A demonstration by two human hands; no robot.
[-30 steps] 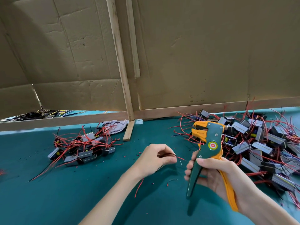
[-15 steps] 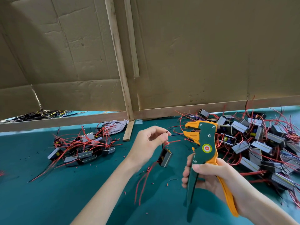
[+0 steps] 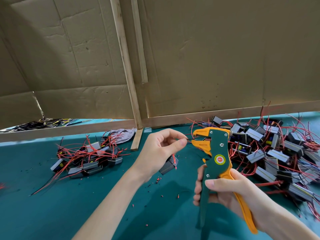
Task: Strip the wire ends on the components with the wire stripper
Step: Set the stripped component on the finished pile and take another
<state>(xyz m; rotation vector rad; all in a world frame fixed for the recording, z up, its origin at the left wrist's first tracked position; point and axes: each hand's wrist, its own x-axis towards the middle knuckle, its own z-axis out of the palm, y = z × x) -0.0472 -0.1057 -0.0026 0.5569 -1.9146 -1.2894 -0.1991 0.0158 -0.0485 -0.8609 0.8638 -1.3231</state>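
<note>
Two hands: the left hand and the right hand are both busy over the middle of the bench.
Left grip: thumb and first finger pinch a thin dark wire close to its tip.
Right grip: fingers wrap round both handles of the wire stripper; its head stands up, with the orange jaws open a little.
Wire end: it pokes into the jaws, so I think the squeeze comes next.
Component: the small grey component hangs from its wires below the left hand, partly hidden by it.
How it feels: the wire looks thin, soft and bendy, and the component looks light. Hold the wire close to the tip, or it may bend away from the jaws. A hard tug could hurt the thin wire.
Piles: a big pile sits by the right edge of the bench, a small pile toward the back left.
Crumbs: little red bits lie on the bench under the hands.
</note>
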